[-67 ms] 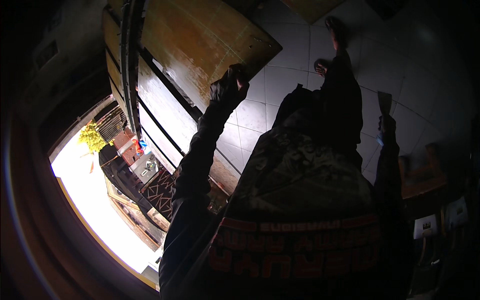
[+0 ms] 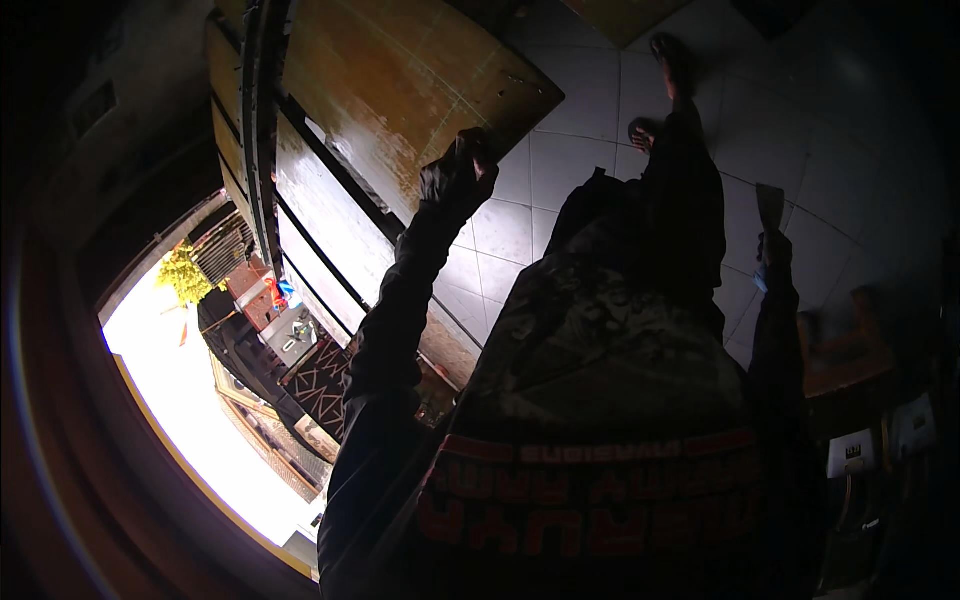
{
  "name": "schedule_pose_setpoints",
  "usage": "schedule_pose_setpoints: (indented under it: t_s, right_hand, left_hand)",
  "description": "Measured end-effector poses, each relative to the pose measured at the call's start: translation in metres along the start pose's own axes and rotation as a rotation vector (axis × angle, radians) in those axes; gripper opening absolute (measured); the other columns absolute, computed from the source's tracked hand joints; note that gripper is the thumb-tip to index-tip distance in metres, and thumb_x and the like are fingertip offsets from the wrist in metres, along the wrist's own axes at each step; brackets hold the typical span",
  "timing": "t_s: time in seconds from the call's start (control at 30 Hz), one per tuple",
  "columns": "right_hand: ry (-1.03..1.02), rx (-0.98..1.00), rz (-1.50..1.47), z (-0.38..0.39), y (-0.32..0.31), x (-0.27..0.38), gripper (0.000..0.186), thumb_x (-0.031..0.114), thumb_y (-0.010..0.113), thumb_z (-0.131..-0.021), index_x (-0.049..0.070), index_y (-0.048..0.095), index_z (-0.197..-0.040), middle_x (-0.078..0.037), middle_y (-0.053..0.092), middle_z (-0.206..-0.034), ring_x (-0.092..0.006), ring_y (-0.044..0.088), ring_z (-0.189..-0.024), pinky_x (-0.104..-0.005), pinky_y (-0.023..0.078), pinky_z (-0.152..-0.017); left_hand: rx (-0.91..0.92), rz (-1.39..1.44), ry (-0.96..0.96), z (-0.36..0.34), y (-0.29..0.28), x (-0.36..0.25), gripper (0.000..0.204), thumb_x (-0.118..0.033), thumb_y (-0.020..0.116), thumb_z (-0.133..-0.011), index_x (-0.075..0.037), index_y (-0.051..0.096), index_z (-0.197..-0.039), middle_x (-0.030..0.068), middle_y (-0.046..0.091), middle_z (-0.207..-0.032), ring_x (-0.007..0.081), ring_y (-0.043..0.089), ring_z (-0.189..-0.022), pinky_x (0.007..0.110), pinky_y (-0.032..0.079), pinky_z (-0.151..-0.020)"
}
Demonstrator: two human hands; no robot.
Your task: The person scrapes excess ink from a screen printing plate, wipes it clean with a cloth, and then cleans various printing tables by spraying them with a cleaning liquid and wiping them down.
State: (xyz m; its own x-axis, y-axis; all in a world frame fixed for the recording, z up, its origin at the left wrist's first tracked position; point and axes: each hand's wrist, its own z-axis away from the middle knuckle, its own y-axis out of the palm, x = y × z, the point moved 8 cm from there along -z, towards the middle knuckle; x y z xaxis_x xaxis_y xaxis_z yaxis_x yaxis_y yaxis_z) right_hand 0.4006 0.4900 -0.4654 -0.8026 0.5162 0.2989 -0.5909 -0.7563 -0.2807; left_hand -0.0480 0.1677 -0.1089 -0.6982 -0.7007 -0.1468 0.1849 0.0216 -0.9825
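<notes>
A worn brown wooden board point(image 2: 400, 85), with pale scuffed patches and thin light lines, spans the upper middle of the view. My left hand point(image 2: 460, 175) is closed at its near edge, close to the right corner; the fingers are dark and partly hidden, and they appear to grip that edge. Off to the right, low light covers my right hand point(image 2: 773, 250), which is wrapped round the handle of a putty knife point(image 2: 770, 206). The flat blade points away from me, over the tiled floor. A bit of light blue shows beside the right-hand fingers.
A dark metal post point(image 2: 259, 130) rises left of the board, with pale panels point(image 2: 315, 235) below it. Light tiles point(image 2: 575, 160) cover the floor. A wooden stool point(image 2: 850, 350) and white-topped boxes point(image 2: 850, 453) stand at the right. Bright daylight fills an opening at the left.
</notes>
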Motion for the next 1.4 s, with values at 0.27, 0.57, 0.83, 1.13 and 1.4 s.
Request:
schedule_pose_setpoints:
  t_s: [0.27,0.57,0.83,1.13,1.4]
  right_hand:
    - [-0.064,0.042,-0.001,-0.022,-0.007,-0.027,0.039,0.044,0.06,-0.084,0.008,0.058,-0.069,0.0,0.05,-0.053,-0.0121,0.049,-0.042,-0.0286,0.04,-0.04]
    - [-0.096,0.057,-0.013,-0.015,-0.004,-0.031,0.032,0.035,0.056,-0.087,0.005,0.06,-0.074,-0.002,0.052,-0.055,-0.0127,0.051,-0.044,-0.0281,0.041,-0.042]
    - [-0.038,0.054,-0.021,-0.016,-0.005,-0.028,0.03,0.033,0.057,-0.085,0.006,0.06,-0.075,-0.002,0.053,-0.058,-0.0138,0.051,-0.046,-0.0283,0.041,-0.043]
    - [-0.036,0.031,0.016,-0.006,-0.003,-0.014,0.029,0.034,0.059,-0.085,0.007,0.06,-0.076,-0.003,0.053,-0.058,-0.014,0.051,-0.046,-0.0285,0.042,-0.042]
    - [-0.06,0.033,-0.016,-0.009,-0.003,-0.01,0.03,0.034,0.058,-0.086,0.007,0.06,-0.074,-0.001,0.051,-0.055,-0.0126,0.049,-0.043,-0.0284,0.042,-0.041]
  left_hand:
    - [-0.017,-0.013,-0.01,0.008,0.007,0.004,0.031,-0.02,0.06,-0.077,-0.013,0.047,-0.105,0.0096,0.062,-0.075,0.0305,0.06,-0.053,0.04,0.047,-0.045]
    - [-0.085,0.051,0.009,0.013,0.001,-0.003,0.036,-0.015,0.061,-0.073,-0.014,0.045,-0.105,0.0053,0.059,-0.073,0.0269,0.059,-0.053,0.037,0.047,-0.046]
    - [-0.09,0.113,-0.041,0.023,0.001,-0.008,0.036,-0.011,0.06,-0.071,-0.013,0.044,-0.103,0.0031,0.056,-0.072,0.0248,0.059,-0.052,0.034,0.046,-0.046]
    - [-0.138,0.111,-0.082,0.031,0.003,-0.012,0.034,-0.007,0.06,-0.07,-0.011,0.043,-0.099,0.0044,0.055,-0.073,0.0252,0.058,-0.052,0.034,0.046,-0.045]
    - [-0.175,0.15,-0.12,0.043,0.008,-0.015,0.033,-0.005,0.06,-0.068,-0.01,0.042,-0.096,0.0039,0.053,-0.076,0.0235,0.059,-0.057,0.033,0.047,-0.049]
